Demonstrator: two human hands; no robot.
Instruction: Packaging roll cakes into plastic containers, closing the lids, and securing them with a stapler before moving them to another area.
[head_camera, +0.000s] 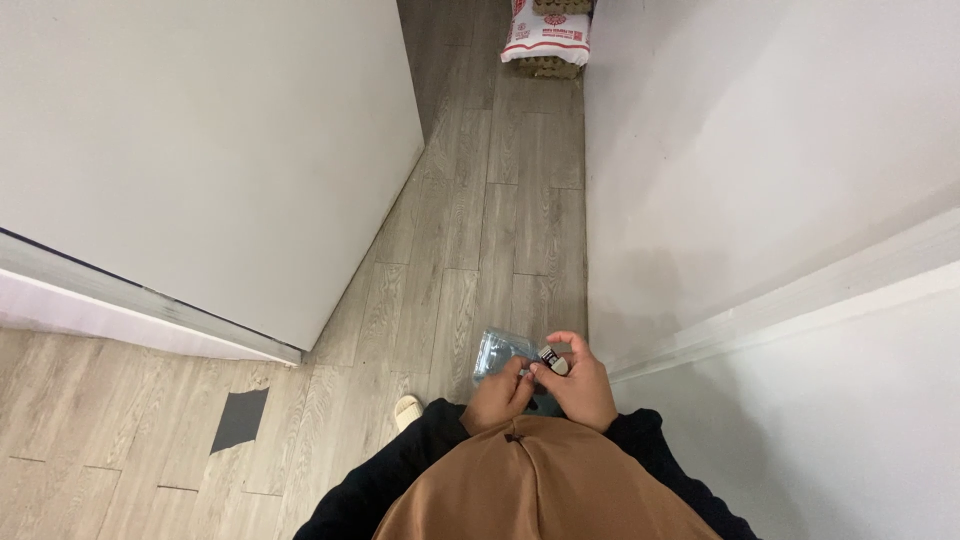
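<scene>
— Hands first: what have we got in them?

— Our left hand (500, 397) and right hand (582, 385) meet just in front of the brown top (540, 485), black sleeves (400, 470) running back on either side. The right one pinches a small white and black object (553, 362) between thumb and fingertips. We can't tell what it is; it's too small.

— And the left?

— Its fingers are curled, fingertips touching that same small object from the left side. A clear plastic bag (503, 352) sits just above and behind the left hand, crumpled, touching both hands. We can't tell which hand actually bears it; the left looks closed against its lower edge.

— Where are we standing?

— On a grey wood-plank floor (480, 230), in a narrow passage between a white panel (200, 150) on our left and a white wall (760, 150) on our right. One pale slipper (407, 409) peeks out beside our left sleeve.

— Anything else down there?

— A dark grey patch (240, 420) on the floor to the left, well apart from us. At the far end of the passage, a white sack (546, 38) with red print lies on a stack of something tan.
</scene>
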